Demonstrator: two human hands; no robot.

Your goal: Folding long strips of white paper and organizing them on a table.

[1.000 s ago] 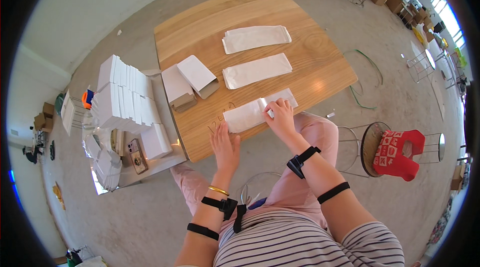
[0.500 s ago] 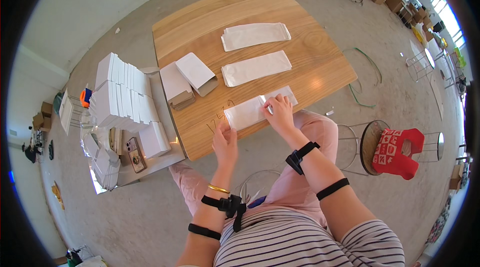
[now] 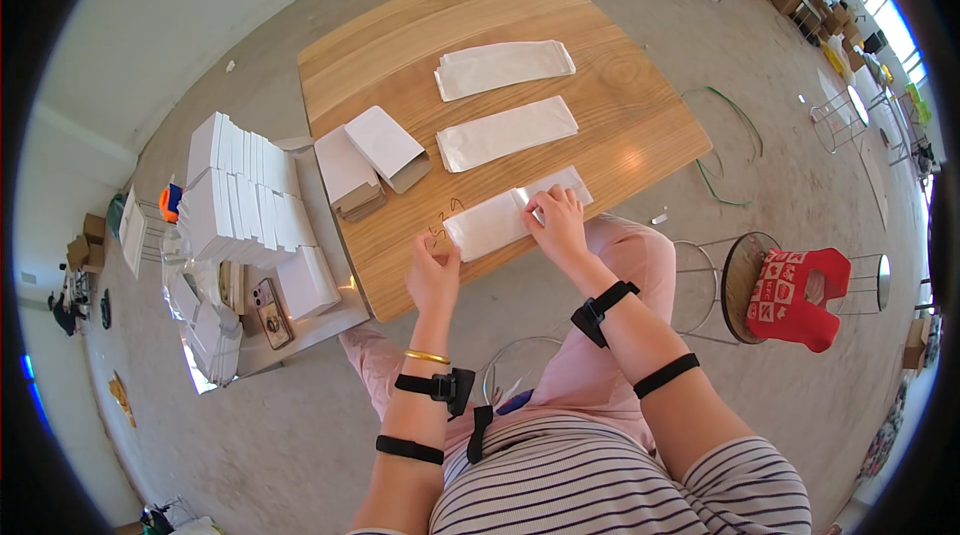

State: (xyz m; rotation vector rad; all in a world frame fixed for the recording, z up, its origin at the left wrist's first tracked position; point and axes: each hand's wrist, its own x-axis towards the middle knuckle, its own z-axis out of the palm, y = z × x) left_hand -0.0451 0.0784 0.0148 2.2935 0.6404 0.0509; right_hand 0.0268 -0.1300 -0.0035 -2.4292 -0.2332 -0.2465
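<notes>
On the wooden table's near edge lies a pile of flat white sleeves [image 3: 487, 225], long and thin, looking like plastic or paper bags. My left hand [image 3: 434, 273] pinches at the near-left corner of this pile, fingers curled. Over its right half, my right hand [image 3: 560, 225] is closed, thumb and fingertips pressed together on the top sleeve near a crosswise fold. What lies under those fingertips is hidden. Two similar stacks of sleeves, a middle one [image 3: 508, 134] and a far one [image 3: 506, 70], lie beyond, roughly parallel.
White flat boxes [image 3: 385, 147] lie left on the wooden table [image 3: 640, 120]. Beside it, a lower metal table bears tall stacks of white cartons [image 3: 245, 190] and a phone [image 3: 270, 313]. A red bag [image 3: 797, 300] sits on a stool at right. Dark handwriting marks the wood near my left hand.
My left hand has shifted slightly left and its fingers have curled more at the corner. My right hand stays on the sleeve; a small pale thing seen in its fingers before is now hidden.
</notes>
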